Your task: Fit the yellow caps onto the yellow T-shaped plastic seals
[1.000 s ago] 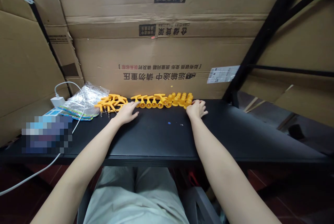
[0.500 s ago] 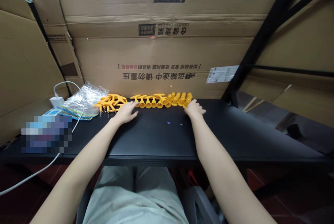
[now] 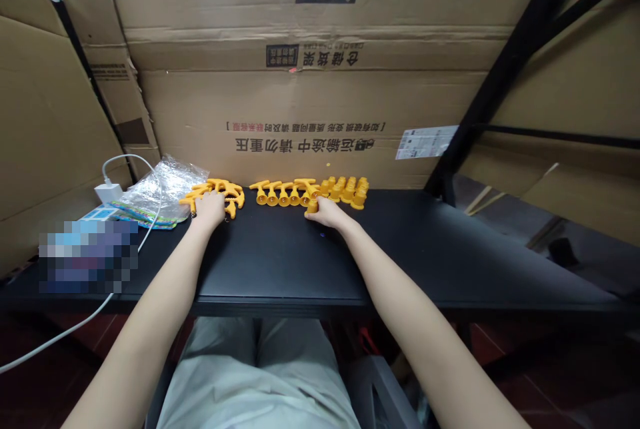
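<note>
My left hand (image 3: 211, 208) is closed over the pile of yellow corkscrews (image 3: 234, 196), its fingers curled around a handle that it mostly hides. Thin metal spirals poke out below the pile. In my right hand (image 3: 329, 211) is a yellow bell-shaped cap (image 3: 312, 206), pinched just above the table. Behind that hand, a row of assembled yellow corkscrews (image 3: 273, 194) lies with the round cap mouths facing me. To its right several loose yellow caps (image 3: 358, 198) stand upright in rows.
A cardboard sheet (image 3: 300, 96) forms the back wall of the black table (image 3: 280, 262). On the left are clear plastic wrap (image 3: 167, 182), a white charger (image 3: 109, 193) with its cable, and a blurred-out packet (image 3: 90, 256). A black metal post (image 3: 480, 102) rises at right.
My left hand has moved left from the assembled row onto the corkscrew pile. My right hand has taken a cap from the right end and carried it left towards the middle.
</note>
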The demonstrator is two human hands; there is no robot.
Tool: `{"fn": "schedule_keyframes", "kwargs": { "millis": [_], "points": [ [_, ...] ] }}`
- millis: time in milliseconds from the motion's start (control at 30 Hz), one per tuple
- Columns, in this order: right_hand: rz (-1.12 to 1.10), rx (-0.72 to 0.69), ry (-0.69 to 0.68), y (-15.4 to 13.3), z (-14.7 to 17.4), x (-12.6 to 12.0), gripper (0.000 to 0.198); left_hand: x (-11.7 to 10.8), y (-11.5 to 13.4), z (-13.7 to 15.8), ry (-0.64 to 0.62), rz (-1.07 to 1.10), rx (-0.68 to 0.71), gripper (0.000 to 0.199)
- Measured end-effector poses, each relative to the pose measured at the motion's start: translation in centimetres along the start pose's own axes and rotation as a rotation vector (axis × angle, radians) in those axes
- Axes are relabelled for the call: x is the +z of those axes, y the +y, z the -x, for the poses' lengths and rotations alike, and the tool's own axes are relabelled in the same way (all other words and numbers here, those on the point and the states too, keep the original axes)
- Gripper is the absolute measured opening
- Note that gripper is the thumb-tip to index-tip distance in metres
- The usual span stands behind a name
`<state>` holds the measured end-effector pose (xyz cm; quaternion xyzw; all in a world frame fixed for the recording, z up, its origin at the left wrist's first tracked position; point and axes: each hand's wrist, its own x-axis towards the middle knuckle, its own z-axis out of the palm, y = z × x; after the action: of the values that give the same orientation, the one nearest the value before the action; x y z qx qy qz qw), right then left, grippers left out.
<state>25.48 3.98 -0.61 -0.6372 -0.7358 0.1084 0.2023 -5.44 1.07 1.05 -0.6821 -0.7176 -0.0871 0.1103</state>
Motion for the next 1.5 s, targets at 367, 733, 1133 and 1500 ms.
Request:
{"fn": "schedule_keyframes", "kwargs": {
  "millis": [367, 733, 1133, 1500],
  "points": [
    [-0.005, -0.2, -0.002, -1.0, 0.2, 1.1, 0.019, 2.0, -1.8, -0.9, 0.014, 0.058, 0.067, 0.025],
    [-0.082, -0.352, 0.134, -1.2, -0.1, 1.7, 0.015, 1.2, -0.9, -1.0, 0.251, 0.151, 0.139, 0.029],
    [0.059, -0.525, 0.15, -3.7, 1.4, 2.2, 0.034, 1.7, 3.5, 0.6, 0.232, 0.147, 0.414, 0.021],
    [0.031, -0.552, 0.139, -4.4, 1.9, 2.1, 0.033, 1.6, 4.3, 0.9, 0.27, 0.136, 0.469, 0.022]
  ]
}}
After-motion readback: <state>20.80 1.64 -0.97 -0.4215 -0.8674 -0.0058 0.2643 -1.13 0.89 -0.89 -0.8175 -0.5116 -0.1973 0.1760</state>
